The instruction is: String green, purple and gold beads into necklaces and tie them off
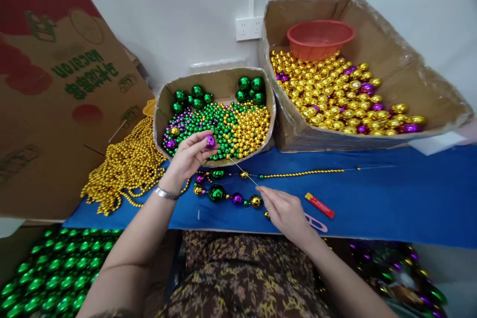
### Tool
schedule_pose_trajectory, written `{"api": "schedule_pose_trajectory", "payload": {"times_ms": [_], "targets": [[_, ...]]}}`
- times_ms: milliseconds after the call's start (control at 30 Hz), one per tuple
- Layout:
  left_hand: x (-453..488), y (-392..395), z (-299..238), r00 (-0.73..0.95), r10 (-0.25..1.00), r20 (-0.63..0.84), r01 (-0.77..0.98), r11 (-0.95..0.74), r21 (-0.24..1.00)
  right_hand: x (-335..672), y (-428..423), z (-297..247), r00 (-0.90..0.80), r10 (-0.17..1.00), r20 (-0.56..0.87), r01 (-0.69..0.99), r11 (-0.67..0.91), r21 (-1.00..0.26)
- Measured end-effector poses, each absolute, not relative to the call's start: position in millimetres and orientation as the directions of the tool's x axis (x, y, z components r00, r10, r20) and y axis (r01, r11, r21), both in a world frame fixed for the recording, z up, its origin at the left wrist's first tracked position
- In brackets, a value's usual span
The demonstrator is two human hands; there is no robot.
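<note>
Over the front rim of the smaller box, my left hand (192, 154) is closed around a shiny purple bead (210, 142). My right hand (285, 211) pinches a thin needle (244, 171) that slants up and left toward the box; a small gold bead appears near its tip, but I cannot tell whether it is on it. Below lies a string of green, purple and gold beads (216, 193), running under or beside my right hand. Behind it, a strand of small gold beads (305, 174) stretches right along a thin thread. The smaller box (160, 124) holds loose green, gold and purple beads.
A large carton (298, 136) of gold and purple beads, with a red basin (321, 44) inside, stands right. Gold bead strands (122, 169) heap at left. A red-and-yellow lighter-like object (319, 205) and pink-handled tool (316, 222) lie on the blue tabletop (391, 208).
</note>
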State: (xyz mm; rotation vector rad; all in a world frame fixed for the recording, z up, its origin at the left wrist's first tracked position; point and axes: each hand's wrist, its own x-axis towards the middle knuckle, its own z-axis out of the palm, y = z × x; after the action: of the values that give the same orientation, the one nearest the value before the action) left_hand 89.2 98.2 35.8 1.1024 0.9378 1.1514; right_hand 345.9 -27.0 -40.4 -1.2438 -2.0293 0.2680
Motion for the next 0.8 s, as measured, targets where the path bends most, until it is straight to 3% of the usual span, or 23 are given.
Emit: {"api": "schedule_pose_trajectory", "payload": {"times_ms": [133, 300, 567, 800], "targets": [[112, 75, 27, 0.198, 0.972, -0.123, -0.380, 0.192, 0.905, 345, -30, -36, -0.277, 0.842, 0.464, 0.688, 0.511, -0.516], [125, 67, 17, 0.178, 0.957, -0.228, -0.467, 0.286, 0.837, 346, -33, -37, -0.291, 0.849, 0.441, 0.706, 0.502, -0.500], [140, 60, 15, 0.148, 0.938, -0.313, -0.548, 0.341, 0.764, 344, -34, -40, -0.310, 0.864, 0.396, 0.745, 0.479, -0.463], [143, 57, 11, 0.143, 0.942, -0.304, -0.557, 0.330, 0.762, 345, -35, -40, -0.311, 0.866, 0.391, 0.741, 0.479, -0.471]]}}
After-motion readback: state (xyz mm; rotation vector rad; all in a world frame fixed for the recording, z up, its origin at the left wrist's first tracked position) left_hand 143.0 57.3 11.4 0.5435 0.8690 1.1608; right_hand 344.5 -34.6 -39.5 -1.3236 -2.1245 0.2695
